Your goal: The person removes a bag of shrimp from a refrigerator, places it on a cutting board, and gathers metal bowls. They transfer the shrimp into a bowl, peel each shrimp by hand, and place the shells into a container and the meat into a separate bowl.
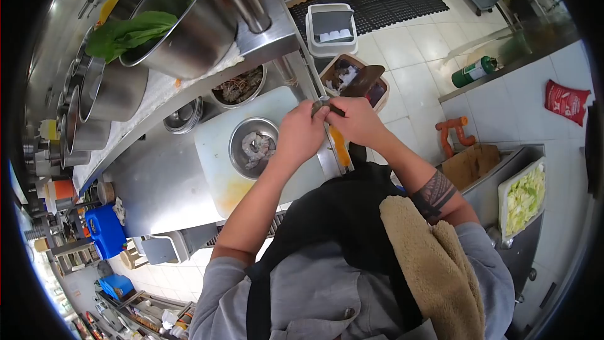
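Observation:
My left hand [302, 131] and my right hand [357, 121] meet at the counter's edge, both closed in a pinch on a dark, unpeeled shrimp [329, 107]. The fingers partly cover it. To the left of my left hand, a steel bowl [236, 158] rests on a white cutting board [212, 145] with pale peeled shrimp [257, 147] inside. Behind the board, under the shelf, another bowl contains dark unpeeled shrimp [244, 85].
An uncovered waste bin [324, 79] stands on the floor just beyond my hands, beside a white-rimmed bin [333, 50]. A shelf with large steel pots [189, 38] overhangs the counter at left. On my right, a tray of chopped cabbage [523, 195] sits by the sink.

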The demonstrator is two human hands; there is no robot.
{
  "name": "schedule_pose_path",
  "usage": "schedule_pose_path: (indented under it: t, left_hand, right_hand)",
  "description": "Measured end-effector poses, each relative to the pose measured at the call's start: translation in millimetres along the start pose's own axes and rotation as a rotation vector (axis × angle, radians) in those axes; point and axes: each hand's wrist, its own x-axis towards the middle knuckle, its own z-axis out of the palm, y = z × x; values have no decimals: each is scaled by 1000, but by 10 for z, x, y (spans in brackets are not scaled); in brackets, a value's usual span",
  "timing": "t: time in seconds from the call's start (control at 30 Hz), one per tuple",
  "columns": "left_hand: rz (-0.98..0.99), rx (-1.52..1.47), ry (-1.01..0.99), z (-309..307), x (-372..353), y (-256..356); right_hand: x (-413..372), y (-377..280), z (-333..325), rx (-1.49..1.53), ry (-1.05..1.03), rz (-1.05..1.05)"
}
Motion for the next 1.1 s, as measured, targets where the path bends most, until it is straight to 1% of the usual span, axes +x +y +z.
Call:
schedule_pose_path:
  t: [0.03,0.07,0.1,0.13,0.2,0.23,0.27,0.3,0.33,0.37,0.43,0.47,0.5,0.53,0.57,0.6,0.63,0.67,0.7,0.73,0.8,0.83,0.87,0.93,1.0,1.07,1.1]
  left_hand:
    - [36,104,29,90,80,32]
    - [73,208,56,191,171,61]
    - [138,262,153,327,264,69]
    - [135,268,151,431,371,67]
    - [98,414,63,625,599,85]
    - [77,454,13,710,698,113]
    - [77,460,11,789,812,111]
    - [38,548,-34,864,927,110]
    - [-3,635,-77,913,1025,138]
    - [-5,641,-72,921,1128,151]
    - [-54,544,-33,851,1294,139]
    - [-57,550,-29,789,1337,227]
    - [-239,249,-38,726,1379,312]
    - [-414,-59,-40,649,1421,368]
    - [-443,-566,-126,643,1498,208]
    - [-444,-565,-108,686,1557,63]
    - [-566,-828,-142,649,1541,120]
    - [-681,-1096,-177,615,1518,184]
    - [-742,-1141,-187,610,1499,262]
    - [-741,-1147,-175,646,1505,257]
    - [-732,-1225,-302,742,1523,238]
    - [-740,-1160,-265,781,1514,335]
    - [-738,-1162,-257,806,1472,446]
    - [-705,-994,-243,862,1367,641]
    - [-695,-993,-236,957,1334,742]
    - [-697,-974,-200,1020,1323,825]
    - [-675,-960,-187,1061,1330,842]
  right_hand:
    - [18,113,-20,7,-4,-3]
    - [53,237,-48,-30,41,31]
    - [93,358,-79,-67,88,65]
    - [141,447,-121,-60,88,66]
    - [256,632,-236,-263,49,163]
    - [328,795,-251,-256,49,164]
    - [414,954,-257,-379,27,214]
    - [491,1116,-293,-503,4,262]
    - [554,1129,-403,-499,3,260]
    - [636,1139,-524,-547,-24,258]
    - [880,1177,-721,-588,-53,248]
    - [1044,1224,-813,-597,-169,242]
    - [1172,1270,-900,-608,-287,235]
    - [1269,1348,-961,-607,-291,225]
    - [1356,1427,-1002,-553,-255,121]
    - [1438,1498,-1034,-497,-219,15]
    - [1388,1402,-1125,-303,-231,-46]
    - [1319,1294,-1169,-302,-241,-62]
    - [1220,1197,-1207,103,-341,22]
    - [1136,1157,-1225,508,-433,115]
    - [1058,1256,-1118,615,-439,74]
    - [999,1185,-1204,556,-422,101]
    - [973,1218,-1223,555,-428,96]
    - [953,1282,-1264,632,-325,180]
    - [933,1324,-1317,619,-317,157]
    - [906,1354,-1368,783,-374,214]
    - [896,1366,-1380,784,-373,212]
